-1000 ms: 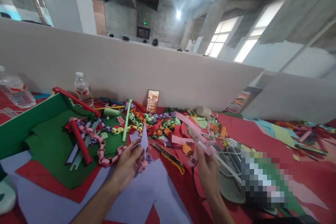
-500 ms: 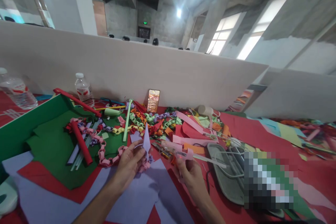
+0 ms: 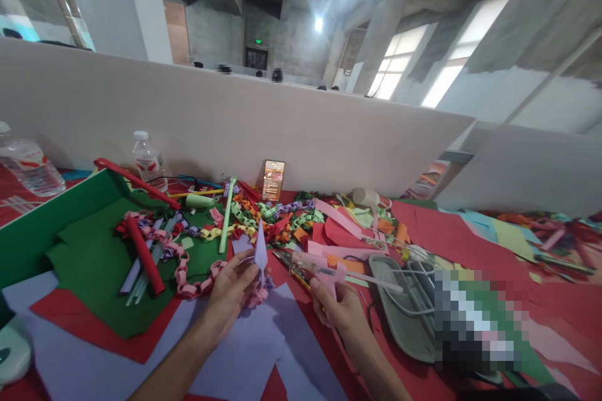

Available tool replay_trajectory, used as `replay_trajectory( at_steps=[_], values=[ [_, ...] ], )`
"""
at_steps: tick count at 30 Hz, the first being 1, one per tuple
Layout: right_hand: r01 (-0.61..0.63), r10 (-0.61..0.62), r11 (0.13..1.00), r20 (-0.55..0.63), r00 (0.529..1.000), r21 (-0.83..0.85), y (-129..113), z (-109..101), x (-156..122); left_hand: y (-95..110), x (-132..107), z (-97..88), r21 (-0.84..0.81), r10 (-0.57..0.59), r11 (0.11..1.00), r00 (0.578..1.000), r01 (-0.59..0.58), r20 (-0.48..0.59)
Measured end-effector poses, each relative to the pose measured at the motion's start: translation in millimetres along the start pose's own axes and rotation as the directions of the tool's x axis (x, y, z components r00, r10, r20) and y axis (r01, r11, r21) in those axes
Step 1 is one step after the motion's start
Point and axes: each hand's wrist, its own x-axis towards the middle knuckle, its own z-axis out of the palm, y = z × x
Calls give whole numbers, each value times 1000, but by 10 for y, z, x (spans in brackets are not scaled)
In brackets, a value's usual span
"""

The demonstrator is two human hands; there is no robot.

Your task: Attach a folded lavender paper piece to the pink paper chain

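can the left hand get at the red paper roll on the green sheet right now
Probably yes: the red paper roll lies uncovered just left of the left hand, with only a flat pink paper chain between. But that hand is pinching a lavender paper strip.

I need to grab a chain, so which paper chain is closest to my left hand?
The pink chain, which ends right at your left hand. The multicoloured chain of green, orange and purple links lies farther back, near the phone.
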Motion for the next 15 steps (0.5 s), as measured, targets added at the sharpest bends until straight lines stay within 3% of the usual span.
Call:
replay_trajectory(
  at_steps=[7,12,15],
  values=[
    [-2,-1,974,16,1000,227,-92,-11,-83,31,-22,47,6,-5,1000,1000,5,-2],
    [20,-57,983,199,978,181,-58,63,-102,46,-34,61,10,-9,1000,1000,9,16],
    [-12,-48,966,222,974,260,36,136,-104,55,-40,69,20,-6,1000,1000,6,13]
  ],
)
